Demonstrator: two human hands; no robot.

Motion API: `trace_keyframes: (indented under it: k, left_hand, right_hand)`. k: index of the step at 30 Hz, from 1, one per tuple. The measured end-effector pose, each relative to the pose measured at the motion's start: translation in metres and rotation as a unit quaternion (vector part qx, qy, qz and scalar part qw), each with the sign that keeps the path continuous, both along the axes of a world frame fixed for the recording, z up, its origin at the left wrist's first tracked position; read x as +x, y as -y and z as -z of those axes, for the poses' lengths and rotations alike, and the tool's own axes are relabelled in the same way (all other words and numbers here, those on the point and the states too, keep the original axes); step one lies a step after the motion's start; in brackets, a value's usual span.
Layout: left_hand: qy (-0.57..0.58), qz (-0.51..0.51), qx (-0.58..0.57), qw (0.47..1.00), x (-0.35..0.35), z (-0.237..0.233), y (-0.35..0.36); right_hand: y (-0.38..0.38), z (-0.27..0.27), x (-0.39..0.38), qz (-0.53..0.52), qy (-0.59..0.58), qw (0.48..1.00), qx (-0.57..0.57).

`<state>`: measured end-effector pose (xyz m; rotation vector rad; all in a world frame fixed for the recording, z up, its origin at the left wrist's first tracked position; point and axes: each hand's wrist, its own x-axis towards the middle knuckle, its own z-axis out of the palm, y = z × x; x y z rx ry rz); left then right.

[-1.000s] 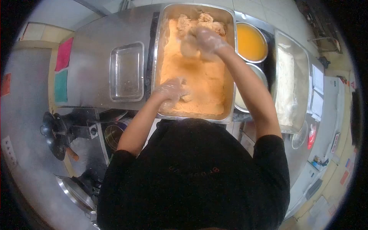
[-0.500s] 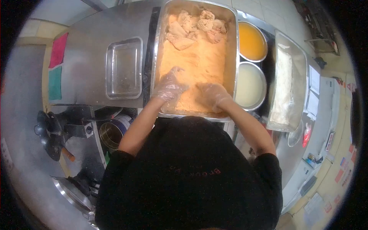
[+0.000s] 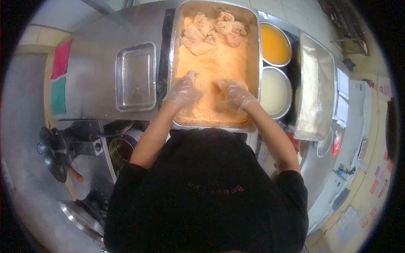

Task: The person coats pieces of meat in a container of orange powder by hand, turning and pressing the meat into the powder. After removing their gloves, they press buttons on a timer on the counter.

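Observation:
A deep steel tray holds a bed of orange breading. Several coated pieces of meat lie at its far end. My left hand, in a clear plastic glove, is over the left side of the breading with its fingers curled in. My right hand, gloved too, is over the right side, fingers bent and partly blurred. Whether either hand holds anything within its fingers is hard to make out. The two hands are apart, near the tray's close end.
Right of the tray are a bowl of orange liquid, a bowl of pale liquid and a long pan of white powder. An empty steel tray lies left. A black wok is at lower left.
My right hand has lifted a little and moved up from the near end of the breading. My left hand has shifted slightly, its fingers more curled.

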<state>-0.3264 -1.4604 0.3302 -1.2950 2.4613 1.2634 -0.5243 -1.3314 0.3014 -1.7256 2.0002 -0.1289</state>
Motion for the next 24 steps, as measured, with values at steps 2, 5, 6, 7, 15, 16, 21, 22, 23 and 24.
trace_keyframes:
  k: [2, 5, 6, 7, 15, 16, 21, 22, 23, 24]
  left_hand:
    - [-0.038, -0.028, 0.015, 0.999, 0.005, 0.006, -0.002]
    - [-0.004, -0.052, 0.058, 0.997, 0.003, -0.008, -0.002]
    - [-0.005, -0.056, 0.058, 0.997, 0.003, -0.006, -0.003]
    - [-0.008, -0.053, 0.027, 0.998, 0.001, 0.000, -0.003]
    - [-0.124, -0.073, -0.013, 0.990, 0.002, -0.060, 0.001]
    - [-0.110, -0.066, 0.004, 0.992, 0.002, -0.065, 0.006]
    - [-0.098, -0.078, 0.037, 0.991, -0.005, -0.086, 0.014]
    - [-0.083, -0.084, 0.078, 0.990, -0.011, -0.070, 0.023]
    - [-0.072, -0.087, 0.112, 0.987, -0.020, -0.058, 0.038]
    - [-0.076, -0.084, 0.104, 0.988, -0.029, -0.057, 0.053]
  right_hand:
    - [-0.001, 0.020, -0.001, -0.121, -0.027, 0.992, 0.024]
    - [-0.013, 0.040, -0.017, -0.148, -0.052, 0.988, -0.013]
    - [-0.015, 0.035, -0.020, -0.152, -0.052, 0.987, -0.014]
    - [-0.019, 0.029, -0.022, -0.138, -0.034, 0.989, -0.026]
    - [0.003, -0.057, -0.032, 0.105, 0.063, 0.988, -0.097]
    - [0.007, -0.059, -0.030, 0.137, 0.073, 0.985, -0.068]
    - [0.012, -0.059, -0.033, 0.145, 0.052, 0.979, -0.133]
    - [0.016, -0.062, -0.030, 0.173, 0.101, 0.976, -0.089]
    - [0.026, -0.066, -0.031, 0.202, 0.148, 0.967, -0.051]
    - [0.040, -0.072, -0.036, 0.202, 0.147, 0.966, -0.061]
